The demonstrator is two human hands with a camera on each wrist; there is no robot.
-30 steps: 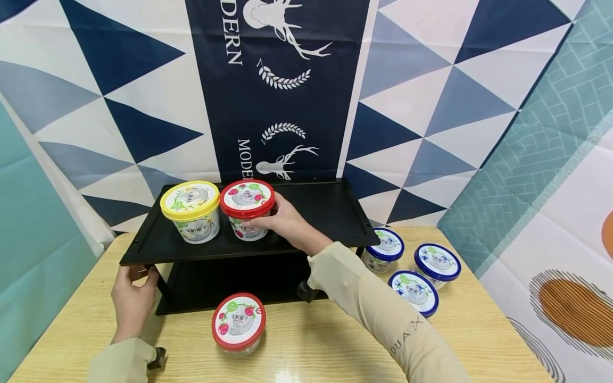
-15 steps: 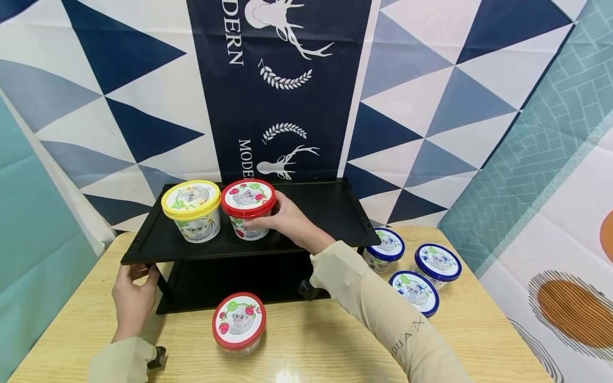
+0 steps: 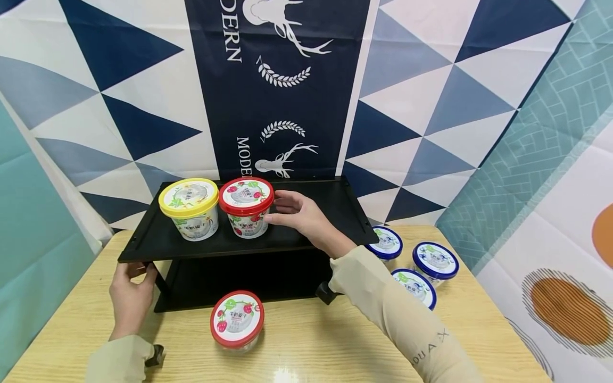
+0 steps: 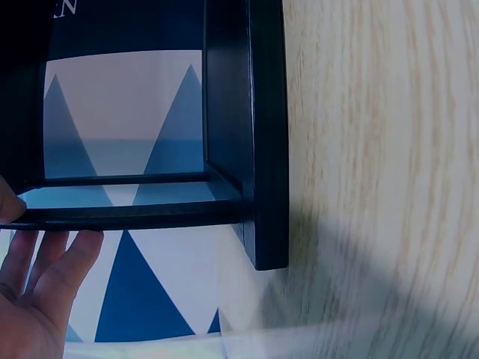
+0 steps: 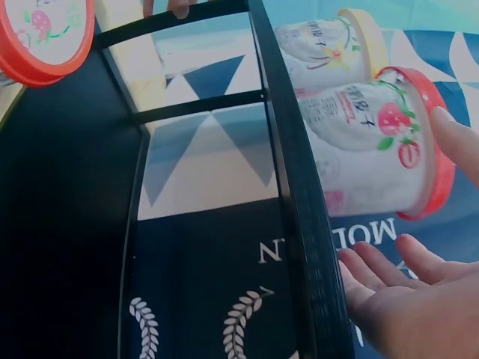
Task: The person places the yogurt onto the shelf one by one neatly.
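A black two-tier shelf [image 3: 330,199] stands on the wooden table. My left hand [image 3: 131,298] pinches its front left leg [image 4: 150,215], with thumb and fingers on opposite sides in the left wrist view. On the top board, a tub with a yellow lid [image 3: 196,226] sits left of a tub with a red lid [image 3: 249,226]. Just right of the red-lidded tub is my right hand [image 3: 306,218], fingers spread and loosely bent, holding nothing. Whether its thumb still touches the tub, I cannot tell.
Another red-lidded tub [image 3: 237,319] stands on the table [image 3: 297,340] in front of the shelf. Several blue-lidded tubs [image 3: 436,260] are grouped at the right, one partly behind the sleeve. A patterned cloth [image 3: 407,96] hangs behind the shelf.
My right hand has loosened from the red-lidded tub and drawn slightly to the right. The tub stays beside the yellow-lidded one. My left hand keeps its hold on the leg.
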